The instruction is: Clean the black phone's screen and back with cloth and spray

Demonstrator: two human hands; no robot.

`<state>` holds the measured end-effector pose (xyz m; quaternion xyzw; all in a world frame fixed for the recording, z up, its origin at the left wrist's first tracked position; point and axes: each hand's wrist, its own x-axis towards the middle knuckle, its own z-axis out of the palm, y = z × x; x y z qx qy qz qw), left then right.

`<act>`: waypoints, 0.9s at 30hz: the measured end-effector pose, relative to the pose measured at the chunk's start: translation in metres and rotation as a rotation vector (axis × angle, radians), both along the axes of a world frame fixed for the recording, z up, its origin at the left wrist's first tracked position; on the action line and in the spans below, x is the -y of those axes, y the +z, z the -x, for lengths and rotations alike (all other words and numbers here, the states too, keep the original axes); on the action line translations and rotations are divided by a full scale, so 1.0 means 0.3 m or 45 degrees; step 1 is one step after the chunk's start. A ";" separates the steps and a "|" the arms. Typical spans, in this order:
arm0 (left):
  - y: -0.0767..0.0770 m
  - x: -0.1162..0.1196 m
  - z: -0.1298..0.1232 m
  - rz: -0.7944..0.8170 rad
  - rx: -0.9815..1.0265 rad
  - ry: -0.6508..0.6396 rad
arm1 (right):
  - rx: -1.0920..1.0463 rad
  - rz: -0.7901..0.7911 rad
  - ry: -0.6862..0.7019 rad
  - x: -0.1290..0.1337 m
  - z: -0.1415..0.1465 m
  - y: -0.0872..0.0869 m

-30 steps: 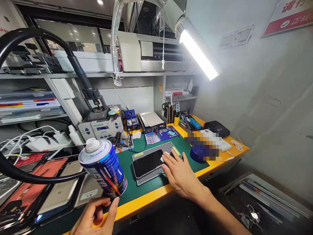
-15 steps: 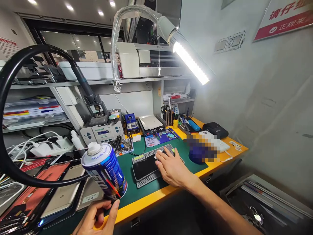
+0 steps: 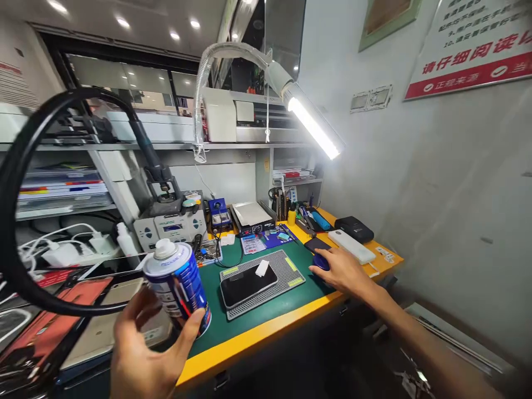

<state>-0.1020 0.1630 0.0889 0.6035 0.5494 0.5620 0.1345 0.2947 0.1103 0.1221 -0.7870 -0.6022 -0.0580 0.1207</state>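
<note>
1 head-worn view, forward-down

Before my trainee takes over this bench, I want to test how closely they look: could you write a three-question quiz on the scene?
1. Multiple choice: which of these is the left hand nearest?
A, yellow bottle
B, can
C, black case

2. True or false: the lamp over the bench is switched off.

3. Fill in the blank: the small piece lying on the phone is ____ in colour.

Key:
1. B, can
2. False; the lamp is lit
3. White
</note>
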 end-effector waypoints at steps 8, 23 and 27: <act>0.234 -0.059 -0.088 0.037 0.223 -0.176 | -1.091 -0.498 0.578 -0.140 0.392 0.328; 0.229 -0.102 -0.088 0.064 0.414 -0.348 | -0.820 -0.502 1.529 -0.353 0.832 0.370; 0.213 -0.120 -0.094 -0.046 0.444 -0.379 | -0.832 -0.728 1.539 -0.382 0.864 0.329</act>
